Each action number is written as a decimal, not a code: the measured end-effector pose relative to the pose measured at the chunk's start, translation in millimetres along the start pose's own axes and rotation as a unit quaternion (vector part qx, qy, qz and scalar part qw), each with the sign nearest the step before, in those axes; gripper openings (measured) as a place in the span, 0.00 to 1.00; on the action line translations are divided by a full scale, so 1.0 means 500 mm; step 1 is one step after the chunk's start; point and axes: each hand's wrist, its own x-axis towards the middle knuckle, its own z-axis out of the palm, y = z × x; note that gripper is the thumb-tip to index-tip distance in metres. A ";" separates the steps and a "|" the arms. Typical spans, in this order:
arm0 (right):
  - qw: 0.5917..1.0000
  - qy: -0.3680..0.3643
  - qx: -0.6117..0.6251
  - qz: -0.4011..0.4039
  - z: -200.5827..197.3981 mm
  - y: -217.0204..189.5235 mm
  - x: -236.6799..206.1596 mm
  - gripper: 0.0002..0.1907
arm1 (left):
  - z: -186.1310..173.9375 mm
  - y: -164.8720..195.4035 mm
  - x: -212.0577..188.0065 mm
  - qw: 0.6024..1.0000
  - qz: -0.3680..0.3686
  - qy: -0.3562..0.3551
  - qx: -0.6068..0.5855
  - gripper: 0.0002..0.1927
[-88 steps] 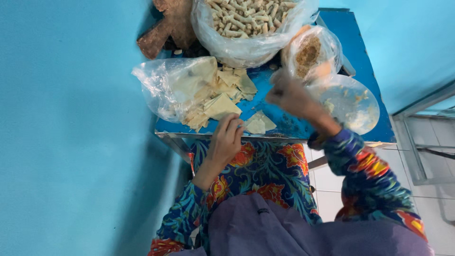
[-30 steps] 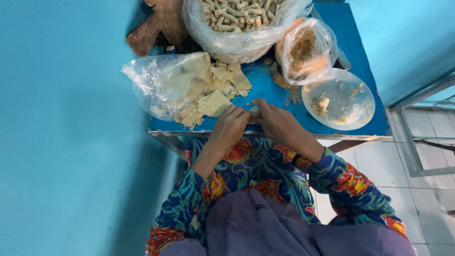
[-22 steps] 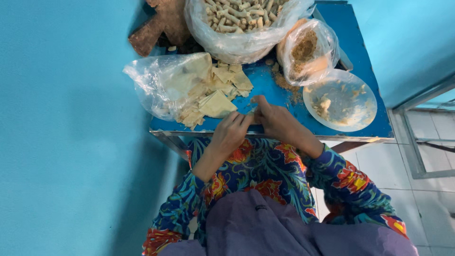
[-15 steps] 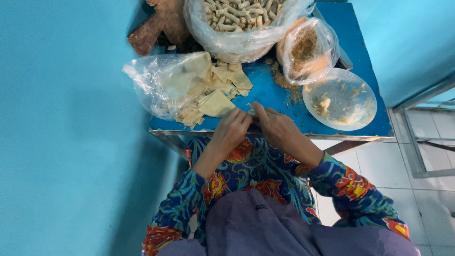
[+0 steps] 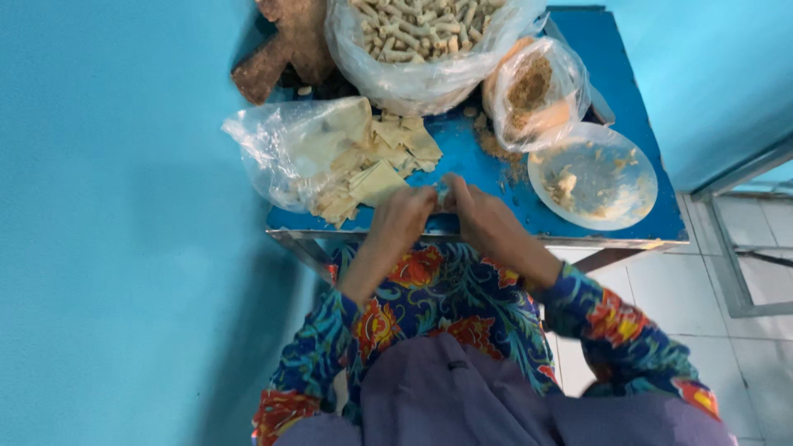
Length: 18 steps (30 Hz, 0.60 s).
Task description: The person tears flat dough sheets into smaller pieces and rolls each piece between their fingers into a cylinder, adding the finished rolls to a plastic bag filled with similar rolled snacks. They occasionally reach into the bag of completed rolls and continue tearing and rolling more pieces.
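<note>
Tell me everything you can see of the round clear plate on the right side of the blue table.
The round clear plate looks like thin transparent plastic and lies flat near the right front corner of the blue table. Pale crumbs and smears are scattered on it, with a small pale lump left of centre. Its upper left rim meets or nearly meets the clear bag of brown filling; contact is unclear. Neither hand touches it.

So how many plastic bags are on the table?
3: a big bag of rolls at the top, a small bag of brown filling beside it, and a bag of wrappers on the left.
</note>
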 end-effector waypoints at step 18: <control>0.999 -0.021 -0.038 -0.028 -0.022 -0.025 -0.003 0.37 | 0.020 0.034 -0.039 0.984 0.089 0.014 0.152 0.13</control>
